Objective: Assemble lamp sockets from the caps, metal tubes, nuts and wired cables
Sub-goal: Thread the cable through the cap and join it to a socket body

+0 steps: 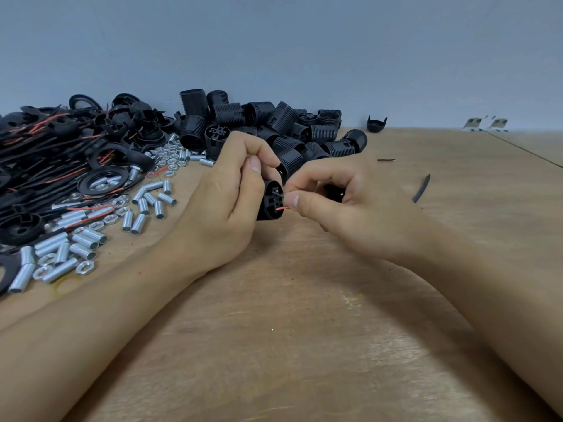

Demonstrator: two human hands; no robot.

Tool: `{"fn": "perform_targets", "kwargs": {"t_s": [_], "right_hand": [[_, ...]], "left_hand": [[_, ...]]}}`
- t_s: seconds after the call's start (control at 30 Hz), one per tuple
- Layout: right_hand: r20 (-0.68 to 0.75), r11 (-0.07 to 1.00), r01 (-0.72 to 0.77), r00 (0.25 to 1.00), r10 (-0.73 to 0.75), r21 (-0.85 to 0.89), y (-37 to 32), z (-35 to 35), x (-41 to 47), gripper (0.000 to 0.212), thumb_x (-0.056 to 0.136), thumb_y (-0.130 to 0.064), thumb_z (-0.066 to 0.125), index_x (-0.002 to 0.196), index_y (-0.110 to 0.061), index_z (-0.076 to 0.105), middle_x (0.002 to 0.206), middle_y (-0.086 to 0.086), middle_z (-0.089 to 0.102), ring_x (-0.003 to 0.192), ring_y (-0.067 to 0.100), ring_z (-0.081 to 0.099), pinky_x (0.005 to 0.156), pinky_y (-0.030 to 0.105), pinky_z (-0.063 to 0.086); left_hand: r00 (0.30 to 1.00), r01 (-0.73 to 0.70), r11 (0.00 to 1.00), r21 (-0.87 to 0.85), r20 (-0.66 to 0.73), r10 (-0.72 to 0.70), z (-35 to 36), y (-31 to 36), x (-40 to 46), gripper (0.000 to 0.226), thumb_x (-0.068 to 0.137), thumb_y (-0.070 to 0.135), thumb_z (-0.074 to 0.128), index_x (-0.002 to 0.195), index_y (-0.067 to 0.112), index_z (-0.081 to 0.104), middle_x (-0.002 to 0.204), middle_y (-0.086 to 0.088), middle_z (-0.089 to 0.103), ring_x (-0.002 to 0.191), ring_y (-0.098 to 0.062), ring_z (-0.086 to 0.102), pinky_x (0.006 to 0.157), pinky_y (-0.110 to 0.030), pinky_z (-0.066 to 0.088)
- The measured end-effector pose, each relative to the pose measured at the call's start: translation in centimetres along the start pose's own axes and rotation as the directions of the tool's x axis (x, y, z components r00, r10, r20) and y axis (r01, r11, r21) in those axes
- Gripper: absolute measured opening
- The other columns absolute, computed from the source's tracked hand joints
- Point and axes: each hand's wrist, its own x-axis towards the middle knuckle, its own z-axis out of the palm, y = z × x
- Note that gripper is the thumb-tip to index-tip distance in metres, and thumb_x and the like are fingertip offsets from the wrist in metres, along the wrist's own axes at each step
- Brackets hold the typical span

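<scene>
Left hand (225, 205) grips one black socket body (269, 201); right hand (344, 205) pinches one red wire (281, 208) at its end face.

Bare forearms, hands (219, 202) (no sleeves)

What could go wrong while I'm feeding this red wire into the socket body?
The right hand pinches the thin red wire close to its tip, so it could bend or miss its slot in the socket body that the left hand holds. The part is held above the table, with piles beside it; a dropped piece might get lost there.
</scene>
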Motion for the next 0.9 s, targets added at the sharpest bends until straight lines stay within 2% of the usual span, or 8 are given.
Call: {"fn": "perform_targets", "kwargs": {"t_s": [0.17, 0.37, 0.47, 0.53, 0.6, 0.73, 0.83, 0.9], "right_hand": [[0.009, 0.994, -0.059, 0.998, 0.058, 0.096, 0.0, 0.0, 0.1, 0.015, 0.089, -0.008, 0.066, 0.075, -0.012, 0.07, 0.059, -0.008, 0.056, 0.054, 0.01, 0.048, 0.057, 0.029, 0.042], [0.013, 0.995, -0.064, 0.998, 0.063, 0.076, 0.1, 0.1, 0.1, 0.014, 0.089, -0.007, 0.066, 0.076, -0.011, 0.07, 0.059, -0.009, 0.055, 0.054, 0.01, 0.048, 0.057, 0.03, 0.042], [-0.003, 0.999, -0.044, 0.999, 0.044, 0.025, 0.1, 0.1, 0.1, 0.013, 0.09, -0.01, 0.066, 0.077, -0.011, 0.069, 0.057, -0.009, 0.054, 0.053, 0.012, 0.048, 0.055, 0.027, 0.041], [-0.003, 0.999, -0.006, 1.0, 0.006, -0.045, 0.1, 0.2, 0.1, 0.012, 0.091, -0.013, 0.066, 0.079, -0.011, 0.07, 0.063, 0.001, 0.06, 0.059, 0.02, 0.051, 0.058, 0.035, 0.043], [-0.017, 0.994, 0.049, 0.999, -0.051, -0.096, 0.0, 0.4, 0.1, 0.013, 0.091, -0.012, 0.066, 0.079, -0.008, 0.069, 0.068, 0.01, 0.061, 0.063, 0.024, 0.052, 0.062, 0.038, 0.043], [-0.071, 0.983, 0.129, 0.988, -0.14, -0.132, -0.3, 0.9, 0.0, 0.014, 0.089, -0.008, 0.065, 0.076, -0.006, 0.067, 0.064, 0.006, 0.058, 0.06, 0.018, 0.05, 0.057, 0.027, 0.039], [-0.039, 0.988, 0.076, 0.996, -0.081, -0.136, -0.3, 1.2, 0.1, 0.011, 0.09, -0.008, 0.066, 0.079, -0.008, 0.068, 0.065, -0.008, 0.057, 0.063, 0.009, 0.051, 0.059, 0.016, 0.036], [-0.021, 0.992, 0.006, 1.0, -0.009, -0.122, -0.3, 1.3, 0.3, 0.01, 0.092, -0.012, 0.063, 0.082, -0.011, 0.065, 0.066, -0.013, 0.055, 0.064, 0.005, 0.049, 0.061, 0.015, 0.036]], "left_hand": [[1.0, 0.0, 1.0, 0.01, -0.003, 0.0, 0.0, 0.1, 0.0, 0.018, 0.102, 0.008, 0.031, 0.107, 0.016, 0.046, 0.093, -0.013, 0.065, 0.079, -0.035, 0.058, 0.073, -0.051, 0.044], [0.998, -0.051, 0.997, 0.057, 0.05, 0.048, -0.1, 0.3, 0.1, 0.018, 0.102, 0.006, 0.032, 0.107, 0.012, 0.048, 0.091, -0.011, 0.062, 0.079, -0.03, 0.057, 0.073, -0.047, 0.044], [0.995, -0.067, 0.991, 0.118, 0.078, 0.058, -0.2, 0.2, 0.1, 0.018, 0.102, 0.007, 0.032, 0.108, 0.015, 0.048, 0.091, -0.008, 0.063, 0.071, -0.012, 0.056, 0.067, -0.034, 0.044], [0.994, -0.074, 0.987, 0.144, 0.084, 0.062, -0.3, 0.2, 0.1, 0.019, 0.101, 0.007, 0.033, 0.108, 0.017, 0.047, 0.087, -0.008, 0.064, 0.068, -0.001, 0.053, 0.063, -0.017, 0.039], [0.996, -0.08, 0.986, 0.148, 0.062, 0.071, -0.1, 0.3, 0.0, 0.019, 0.102, 0.007, 0.032, 0.108, 0.017, 0.047, 0.08, -0.006, 0.061, 0.065, 0.002, 0.051, 0.063, -0.009, 0.034], [0.996, -0.085, 0.98, 0.182, -0.017, 0.09, 0.2, 0.7, -0.2, 0.021, 0.099, 0.011, 0.031, 0.108, 0.014, 0.049, 0.08, 0.013, 0.055, 0.069, 0.005, 0.052, 0.063, -0.005, 0.035], [0.996, -0.087, 0.974, 0.211, -0.008, 0.091, 0.1, 0.4, -0.2, 0.022, 0.1, 0.008, 0.032, 0.108, 0.009, 0.053, 0.076, 0.007, 0.056, 0.066, 0.009, 0.051, 0.062, -0.004, 0.034], [0.997, -0.058, 0.98, 0.191, -0.031, 0.065, 0.1, 0.2, 0.0, 0.019, 0.101, 0.007, 0.033, 0.107, 0.013, 0.05, 0.078, 0.004, 0.058, 0.066, 0.006, 0.051, 0.062, -0.004, 0.035]]}}
